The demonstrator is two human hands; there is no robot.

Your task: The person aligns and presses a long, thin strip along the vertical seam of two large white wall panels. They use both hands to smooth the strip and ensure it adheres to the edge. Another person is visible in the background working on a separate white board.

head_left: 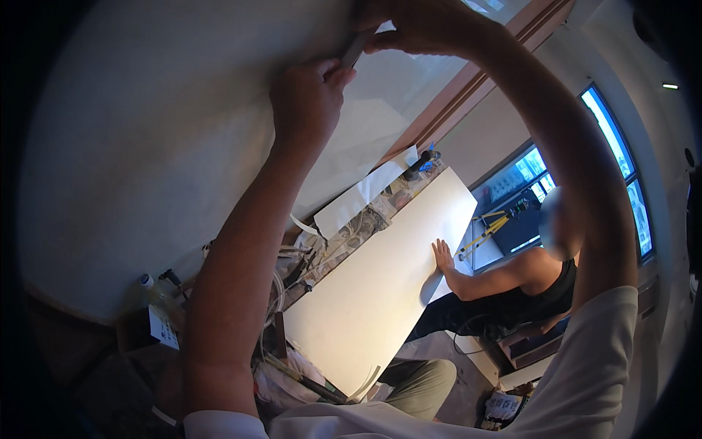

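Note:
Both my arms are raised against a pale wall point(153, 146). My left hand point(307, 99) is closed, thumb and fingers pinching the lower end of a narrow greyish strip point(356, 48). At the strip's upper end is my right hand point(420, 28), its fingers curled by the strip; the fingertips are dark and partly cut off by the top edge, so its grip is unclear. What the strip is made of cannot be made out.
Below lies a large white panel point(365, 293), with a co-worker's hand point(442, 256) flat on it. Beside it are a cluttered ledge point(351, 234), a white strip point(365, 192) and loose cables point(276, 293). A bottle point(157, 293) stands lower left; a yellow tripod point(486, 233) is near the window.

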